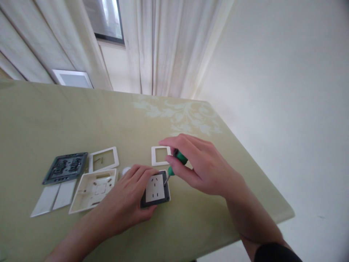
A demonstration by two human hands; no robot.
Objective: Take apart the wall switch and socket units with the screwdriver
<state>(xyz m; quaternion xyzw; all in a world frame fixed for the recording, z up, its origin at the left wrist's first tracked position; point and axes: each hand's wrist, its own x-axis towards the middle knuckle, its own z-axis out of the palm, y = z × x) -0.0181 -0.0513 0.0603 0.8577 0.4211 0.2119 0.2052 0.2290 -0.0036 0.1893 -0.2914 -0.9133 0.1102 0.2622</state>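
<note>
A wall socket [155, 188] with a white face and a dark grey border sits on a white box near the table's front. My left hand [133, 193] is closed around its left side, the thumb at the near edge and the fingers over the far edge. In my right hand [200, 163] is a screwdriver [180, 157] with a green and black handle, pinched between thumb and fingers. The screwdriver's shaft slants down to the right border of the socket, where its tip meets the frame. The screw itself is too small to make out.
Left of my hands lie a white back box [79, 200], a dark switch plate [65, 168], two white panels [45, 200] and a white frame [117, 160] with small screws inside. Another white frame [154, 156] lies behind the socket. The table [109, 120] ends at right beside a white wall.
</note>
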